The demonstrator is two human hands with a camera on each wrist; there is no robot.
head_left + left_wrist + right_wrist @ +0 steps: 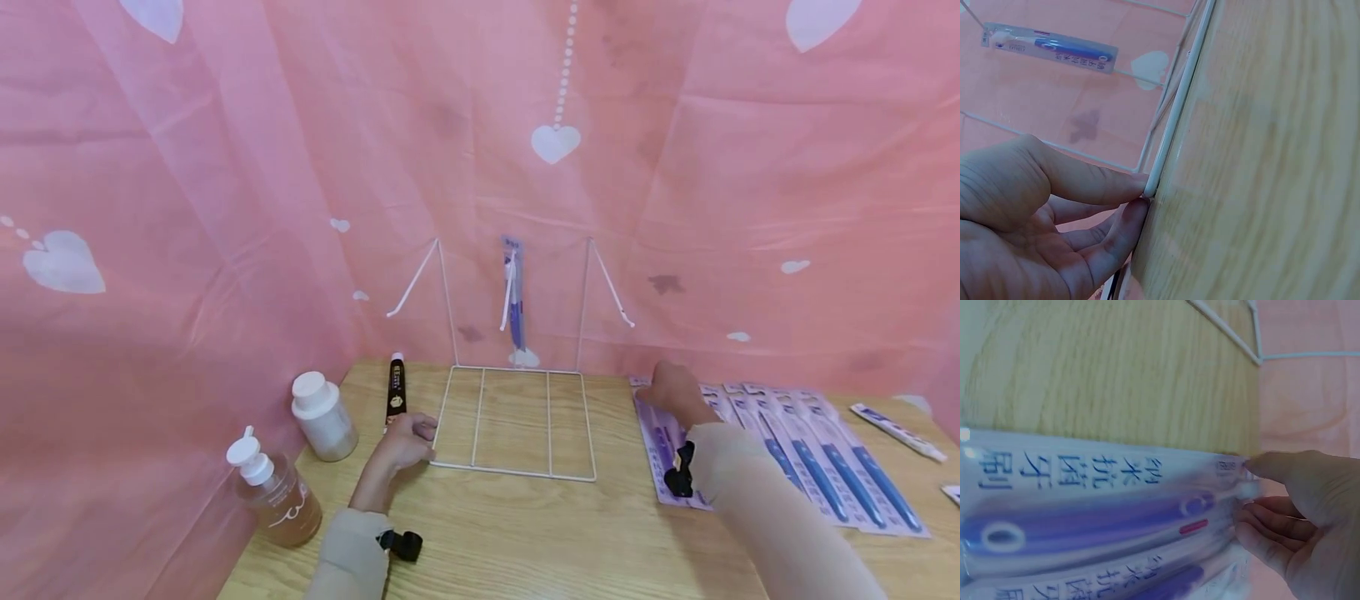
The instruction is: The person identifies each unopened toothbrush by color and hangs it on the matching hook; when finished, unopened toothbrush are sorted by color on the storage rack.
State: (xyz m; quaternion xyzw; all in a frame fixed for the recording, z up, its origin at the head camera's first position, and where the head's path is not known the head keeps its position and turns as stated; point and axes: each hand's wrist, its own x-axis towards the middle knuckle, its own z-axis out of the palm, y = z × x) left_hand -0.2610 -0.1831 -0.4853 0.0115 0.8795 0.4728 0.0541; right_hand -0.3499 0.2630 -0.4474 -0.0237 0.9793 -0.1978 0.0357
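A white wire rack (512, 474) stands on the table, with hooks jutting from its upright back. My left hand (406, 441) holds its front left corner; in the left wrist view, thumb and finger pinch the white wire (1172, 119). One packaged toothbrush (517, 312) with a blue-purple handle hangs from the middle hook. To the right of the rack, my right hand (672, 393) grips the far end of a packaged purple toothbrush (1094, 522), the leftmost of a row. That pack's end is partly hidden by the fingers.
More packaged toothbrushes (840, 458) with blue handles lie overlapping at the right, beside a toothpaste tube (898, 432). On the left stand a pump bottle (285, 504) and a white-lidded jar (325, 417), near a black tube (396, 390). A pink curtain (480, 167) hangs behind.
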